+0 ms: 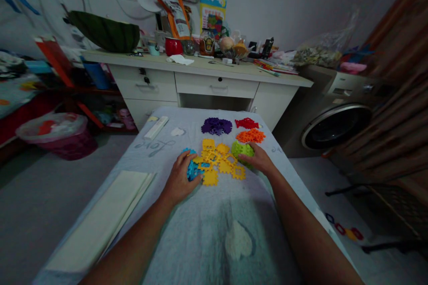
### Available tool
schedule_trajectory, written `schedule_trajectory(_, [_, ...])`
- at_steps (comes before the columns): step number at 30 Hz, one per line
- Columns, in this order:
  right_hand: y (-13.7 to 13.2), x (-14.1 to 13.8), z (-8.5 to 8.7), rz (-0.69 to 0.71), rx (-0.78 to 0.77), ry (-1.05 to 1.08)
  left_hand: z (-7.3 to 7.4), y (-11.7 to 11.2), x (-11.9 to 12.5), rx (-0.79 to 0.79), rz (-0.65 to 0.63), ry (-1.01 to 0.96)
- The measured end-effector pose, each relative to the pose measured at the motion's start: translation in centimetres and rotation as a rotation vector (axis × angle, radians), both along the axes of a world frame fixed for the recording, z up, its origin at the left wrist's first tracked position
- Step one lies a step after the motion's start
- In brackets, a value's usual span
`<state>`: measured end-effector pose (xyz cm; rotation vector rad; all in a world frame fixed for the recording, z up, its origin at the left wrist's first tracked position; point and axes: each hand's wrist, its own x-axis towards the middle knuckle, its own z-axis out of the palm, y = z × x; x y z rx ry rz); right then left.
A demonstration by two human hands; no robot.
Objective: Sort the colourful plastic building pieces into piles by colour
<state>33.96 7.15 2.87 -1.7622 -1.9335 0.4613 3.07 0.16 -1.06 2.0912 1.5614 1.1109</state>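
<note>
My left hand point(181, 176) curls around a cluster of blue interlocking plastic pieces point(193, 170) on the cloth-covered table, thumb toward me. On the other side, my right hand point(258, 158) has its fingers around a group of lime green pieces point(241, 150). Between both hands lie several flat yellow pieces point(224, 164) with notched edges, some overlapping; a few touch the blue ones. Beyond them sit a purple pile point(216, 126), an orange pile point(250, 136) and a red pile point(246, 123). My palms hide parts of the blue and green groups.
A folded cream cloth point(100, 218) lies along the table's left side, with a white strip-shaped object point(156, 128) farther back. Behind stands a white cluttered desk point(214, 84). A washing machine point(329, 111) is at right, a pink lined bin point(62, 138) at left.
</note>
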Motion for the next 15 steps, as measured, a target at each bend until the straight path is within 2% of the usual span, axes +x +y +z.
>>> schedule_trajectory(3, [-0.7, -2.3, 0.5, 0.09, -0.007, 0.064, -0.1, 0.0, 0.0, 0.002, -0.012, 0.018])
schedule_trajectory(10, [-2.2, -9.7, 1.6, 0.275, 0.117, 0.199, -0.4, 0.0, 0.1, 0.004, -0.021, -0.049])
schedule_trajectory(15, [-2.7, -13.8, 2.5, 0.502, 0.114, 0.301, -0.5, -0.1, 0.0, -0.023, -0.002, -0.172])
